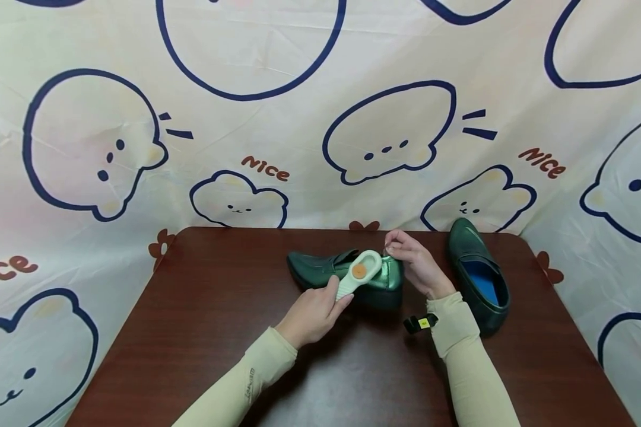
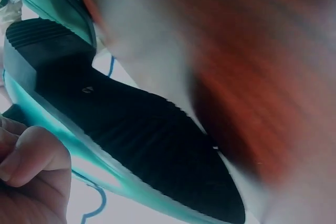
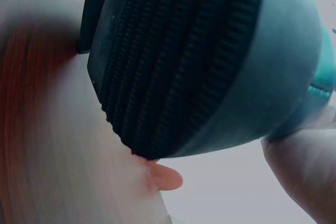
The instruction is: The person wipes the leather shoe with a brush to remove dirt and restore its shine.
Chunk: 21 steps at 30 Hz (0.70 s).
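A dark green loafer (image 1: 320,270) is raised off the table, toe to the left. Its ridged sole (image 2: 131,124) shows in the left wrist view, and its heel (image 3: 173,56) fills much of the right wrist view. My left hand (image 1: 311,313) grips the handle of a pale green tool (image 1: 373,262) with an oval head and a round orange spot, held in front of the shoe's side. What kind of tool it is cannot be told. At the shoe's heel end, my right hand (image 1: 418,264) pinches the opening's rear edge; its fingertips are partly hidden.
A second green loafer (image 1: 475,252) with a blue insole stands at the right, close to my right forearm. The brown table (image 1: 213,332) ends at a printed cloth backdrop (image 1: 299,130). A small black wrist camera (image 1: 419,323) hangs beside my right cuff.
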Available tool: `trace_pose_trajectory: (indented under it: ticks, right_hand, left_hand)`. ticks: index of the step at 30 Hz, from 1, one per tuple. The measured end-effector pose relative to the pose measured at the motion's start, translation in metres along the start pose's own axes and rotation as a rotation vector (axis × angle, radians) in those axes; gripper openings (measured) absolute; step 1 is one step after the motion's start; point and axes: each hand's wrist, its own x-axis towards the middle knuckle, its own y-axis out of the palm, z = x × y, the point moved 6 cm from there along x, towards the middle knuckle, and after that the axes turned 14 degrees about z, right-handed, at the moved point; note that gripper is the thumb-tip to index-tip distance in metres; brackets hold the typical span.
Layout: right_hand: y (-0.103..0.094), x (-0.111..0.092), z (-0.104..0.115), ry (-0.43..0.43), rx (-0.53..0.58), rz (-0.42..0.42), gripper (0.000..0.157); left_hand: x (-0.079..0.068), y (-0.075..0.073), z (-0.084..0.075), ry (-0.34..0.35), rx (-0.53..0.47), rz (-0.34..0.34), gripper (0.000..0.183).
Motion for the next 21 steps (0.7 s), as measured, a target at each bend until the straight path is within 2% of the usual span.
trace_pose_trajectory:
  ticks: [6, 12, 16, 21]
  right_hand:
    - [-0.001, -0.004, -0.002, -0.02, 0.035, 0.021, 0.009]
    - [0.0, -0.002, 0.0, -0.004, 0.012, 0.008, 0.01]
    - [0.001, 0.0, 0.001, -0.015, 0.013, 0.019, 0.01]
    - [0.003, 0.002, 0.002, -0.025, 0.007, 0.033, 0.009]
  left_hand:
    - [-0.018, -0.001, 0.019, -0.036, -0.003, -0.025, 0.033]
    - [-0.036, -0.006, 0.032, -0.048, -0.025, -0.062, 0.03]
    - [-0.038, -0.011, 0.026, -0.007, 0.009, -0.096, 0.028]
    - [-0.029, -0.015, 0.004, 0.1, 0.115, -0.141, 0.028]
